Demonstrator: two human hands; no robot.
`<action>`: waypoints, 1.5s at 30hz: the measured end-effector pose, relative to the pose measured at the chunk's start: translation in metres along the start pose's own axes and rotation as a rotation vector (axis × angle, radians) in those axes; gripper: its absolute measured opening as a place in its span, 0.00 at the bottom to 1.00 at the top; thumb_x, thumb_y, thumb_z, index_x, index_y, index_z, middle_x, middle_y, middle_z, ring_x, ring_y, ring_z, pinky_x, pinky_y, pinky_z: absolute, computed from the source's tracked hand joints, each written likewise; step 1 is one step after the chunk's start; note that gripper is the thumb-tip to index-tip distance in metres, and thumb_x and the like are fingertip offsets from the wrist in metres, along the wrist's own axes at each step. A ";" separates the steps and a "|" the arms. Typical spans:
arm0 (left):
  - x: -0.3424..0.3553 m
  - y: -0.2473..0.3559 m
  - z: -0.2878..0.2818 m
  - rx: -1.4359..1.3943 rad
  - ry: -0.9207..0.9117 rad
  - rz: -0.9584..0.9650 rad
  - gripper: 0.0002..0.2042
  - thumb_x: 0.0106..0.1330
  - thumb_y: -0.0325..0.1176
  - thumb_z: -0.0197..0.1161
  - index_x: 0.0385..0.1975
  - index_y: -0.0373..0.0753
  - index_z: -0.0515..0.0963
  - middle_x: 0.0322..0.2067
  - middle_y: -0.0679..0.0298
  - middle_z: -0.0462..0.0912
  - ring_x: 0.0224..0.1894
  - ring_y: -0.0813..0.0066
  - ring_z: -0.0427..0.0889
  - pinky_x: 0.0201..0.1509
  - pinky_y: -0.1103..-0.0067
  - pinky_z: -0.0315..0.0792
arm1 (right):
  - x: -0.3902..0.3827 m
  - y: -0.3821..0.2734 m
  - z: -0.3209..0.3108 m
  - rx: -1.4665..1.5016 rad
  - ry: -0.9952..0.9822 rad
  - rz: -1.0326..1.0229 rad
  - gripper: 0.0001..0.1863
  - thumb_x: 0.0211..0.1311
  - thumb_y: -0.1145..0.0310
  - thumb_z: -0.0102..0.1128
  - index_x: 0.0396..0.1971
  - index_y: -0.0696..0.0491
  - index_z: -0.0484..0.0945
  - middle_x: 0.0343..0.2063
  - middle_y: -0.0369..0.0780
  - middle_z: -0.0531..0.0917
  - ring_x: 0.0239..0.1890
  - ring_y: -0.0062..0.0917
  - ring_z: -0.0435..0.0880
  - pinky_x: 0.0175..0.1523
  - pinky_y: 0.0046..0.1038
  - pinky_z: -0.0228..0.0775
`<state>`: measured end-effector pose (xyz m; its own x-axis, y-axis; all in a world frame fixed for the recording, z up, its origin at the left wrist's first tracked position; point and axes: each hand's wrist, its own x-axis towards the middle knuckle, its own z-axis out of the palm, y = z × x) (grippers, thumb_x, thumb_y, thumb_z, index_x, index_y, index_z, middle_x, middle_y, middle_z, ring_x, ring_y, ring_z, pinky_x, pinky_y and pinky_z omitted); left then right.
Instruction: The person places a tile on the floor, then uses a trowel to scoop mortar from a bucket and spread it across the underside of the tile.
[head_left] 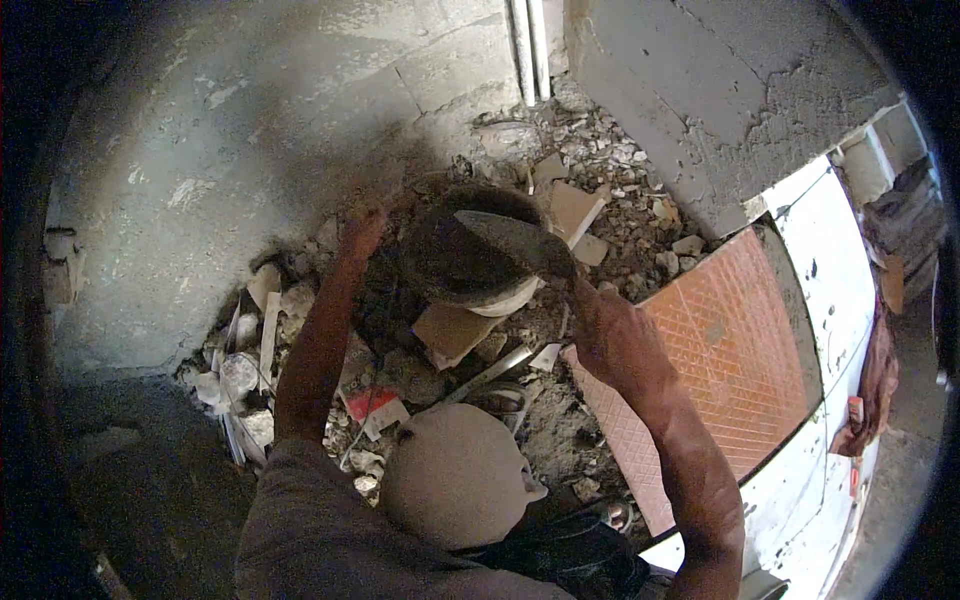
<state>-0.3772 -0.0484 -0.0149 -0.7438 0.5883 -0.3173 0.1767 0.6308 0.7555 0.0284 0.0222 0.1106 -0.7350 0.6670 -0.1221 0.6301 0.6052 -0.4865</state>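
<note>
Two hands at rubble pan point(450, 262); left hand point(362, 232) fingers hidden, grip unclear.

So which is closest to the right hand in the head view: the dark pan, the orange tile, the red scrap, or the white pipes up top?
From the right hand:
1. Orange tile, just beside it on the right; the dark pan, just to its left, is too close to call against it.
2. Red scrap, lower left in the rubble.
3. White pipes, far up by the wall.

We see a dull, rusty round metal pan point(450, 262), rough grey cement wall point(220, 170), and a matt, grid-textured orange tile point(730, 350).
</note>
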 end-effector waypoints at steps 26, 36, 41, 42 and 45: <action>-0.090 0.091 0.067 0.071 -0.157 0.498 0.29 0.68 0.56 0.39 0.42 0.32 0.76 0.41 0.48 0.79 0.47 0.55 0.77 0.50 0.69 0.67 | 0.037 -0.006 -0.030 -0.313 -0.052 -0.056 0.16 0.52 0.73 0.51 0.42 0.58 0.70 0.31 0.49 0.77 0.34 0.45 0.80 0.39 0.42 0.74; -0.076 0.075 0.070 0.065 -0.089 0.483 0.32 0.66 0.59 0.39 0.30 0.32 0.77 0.12 0.61 0.63 0.21 0.67 0.67 0.31 0.67 0.63 | -0.004 -0.009 0.028 -0.466 0.009 -0.438 0.17 0.45 0.70 0.55 0.39 0.56 0.74 0.34 0.44 0.75 0.23 0.33 0.77 0.25 0.29 0.72; -0.075 0.069 0.073 -0.007 -0.142 0.453 0.32 0.66 0.59 0.40 0.34 0.32 0.78 0.19 0.56 0.73 0.27 0.66 0.73 0.36 0.68 0.66 | -0.019 0.020 0.002 -0.262 -0.368 -0.004 0.26 0.48 0.73 0.54 0.52 0.54 0.66 0.35 0.47 0.74 0.26 0.39 0.79 0.30 0.36 0.74; -0.079 0.072 0.073 -0.104 -0.144 0.467 0.32 0.66 0.60 0.40 0.36 0.31 0.78 0.23 0.54 0.76 0.30 0.65 0.75 0.38 0.68 0.67 | -0.026 0.025 -0.009 -0.340 -0.310 -0.148 0.24 0.50 0.71 0.52 0.51 0.55 0.67 0.34 0.48 0.75 0.25 0.39 0.80 0.28 0.37 0.74; -0.082 0.072 0.072 -0.056 -0.163 0.504 0.32 0.66 0.59 0.40 0.40 0.31 0.77 0.33 0.51 0.79 0.36 0.62 0.77 0.44 0.69 0.68 | -0.022 0.024 -0.032 -0.445 -0.323 -0.224 0.25 0.52 0.71 0.48 0.53 0.56 0.65 0.35 0.51 0.76 0.24 0.39 0.80 0.27 0.37 0.74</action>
<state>-0.2570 -0.0150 0.0249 -0.4646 0.8855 0.0113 0.4480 0.2239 0.8656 0.0676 0.0356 0.1295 -0.8571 0.3785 -0.3495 0.4443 0.8865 -0.1295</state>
